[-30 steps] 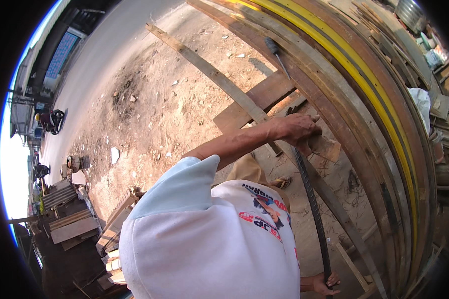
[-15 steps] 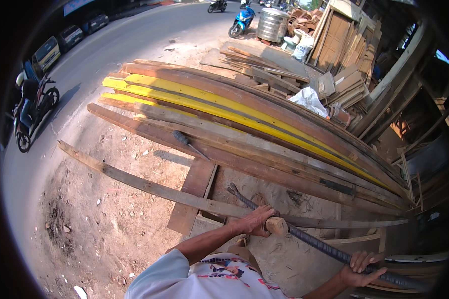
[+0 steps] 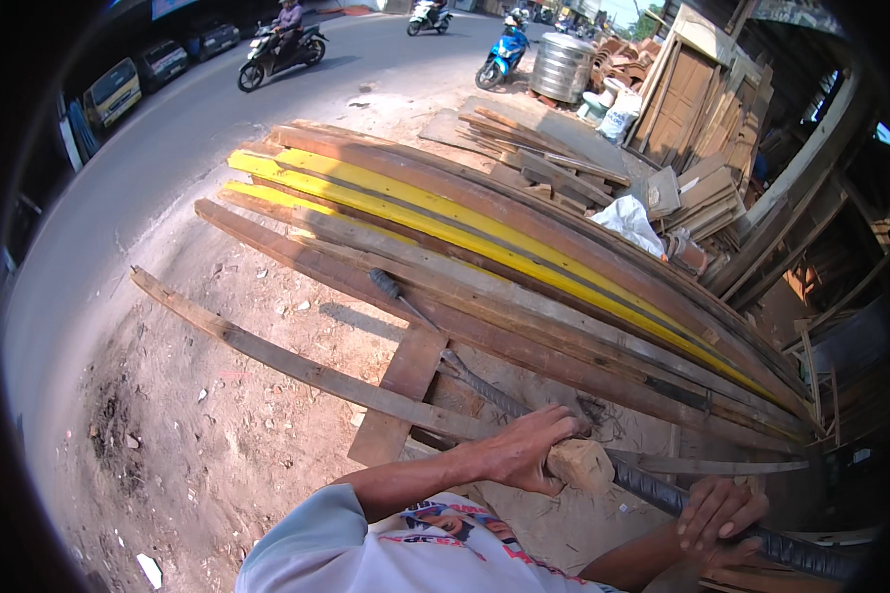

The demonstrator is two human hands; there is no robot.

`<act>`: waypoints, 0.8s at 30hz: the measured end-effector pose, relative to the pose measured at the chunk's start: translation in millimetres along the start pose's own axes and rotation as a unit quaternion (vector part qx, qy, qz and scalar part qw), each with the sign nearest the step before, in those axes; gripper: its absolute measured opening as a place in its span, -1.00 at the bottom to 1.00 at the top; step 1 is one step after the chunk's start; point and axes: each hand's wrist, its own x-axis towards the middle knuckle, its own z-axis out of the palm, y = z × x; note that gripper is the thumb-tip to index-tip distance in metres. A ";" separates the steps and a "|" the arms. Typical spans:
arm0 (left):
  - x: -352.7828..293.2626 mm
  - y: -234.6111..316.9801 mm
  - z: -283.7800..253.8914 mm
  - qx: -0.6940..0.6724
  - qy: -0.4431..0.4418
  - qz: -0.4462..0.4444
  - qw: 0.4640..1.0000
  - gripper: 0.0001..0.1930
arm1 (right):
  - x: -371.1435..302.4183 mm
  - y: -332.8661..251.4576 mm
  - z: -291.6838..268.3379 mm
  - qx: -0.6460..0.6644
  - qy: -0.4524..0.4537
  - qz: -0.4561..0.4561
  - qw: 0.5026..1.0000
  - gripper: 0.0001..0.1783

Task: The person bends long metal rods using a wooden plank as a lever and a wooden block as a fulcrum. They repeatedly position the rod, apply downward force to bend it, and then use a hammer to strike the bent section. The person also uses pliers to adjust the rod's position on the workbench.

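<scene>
Bright sun pales the ground point(image 3: 218, 425) beside me and glints off the metal tank point(image 3: 562, 69); around my right hand point(image 3: 720, 516) it is dimmer. My fisheye view bows the long planks point(image 3: 524, 306) and goes black at its corners.

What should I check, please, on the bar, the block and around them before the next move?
1. Right hand on the bar: ok, its fingers are curled over it.
2. Left hand on the block: ok, gripping it.
3. Block touching the bar: cannot tell, the contact is hidden.
4. Bar's tip wedged under wood: cannot tell.
5. Screwdriver cleared away: not ok, it is out by the planks.
</scene>
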 end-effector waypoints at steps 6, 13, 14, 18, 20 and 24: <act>-31.3 17.6 -57.0 0.019 0.113 -0.058 0.992 -0.17 | 2.5 48.5 -4.4 0.018 0.166 -0.176 0.970 -0.47; -160.6 57.7 -137.6 -0.008 0.471 -0.253 0.845 0.06 | 41.6 86.6 23.5 0.196 0.159 -0.195 0.948 -0.53; -187.1 61.3 -152.8 -0.041 0.507 -0.317 0.801 0.17 | 46.6 96.4 31.6 0.204 0.167 -0.199 0.944 -0.53; -310.5 13.3 -201.4 -0.199 0.668 -0.348 0.627 -0.18 | 71.0 150.7 84.1 0.238 0.190 -0.192 0.933 -0.55; -388.8 -7.1 -236.5 -0.335 0.652 -0.406 0.545 -0.22 | 81.8 182.2 118.1 0.241 0.200 -0.171 0.934 -0.54; -483.5 -27.3 -310.6 -0.057 0.566 -0.537 0.623 -0.07 | 117.9 251.0 208.8 0.256 0.210 -0.118 0.936 -0.51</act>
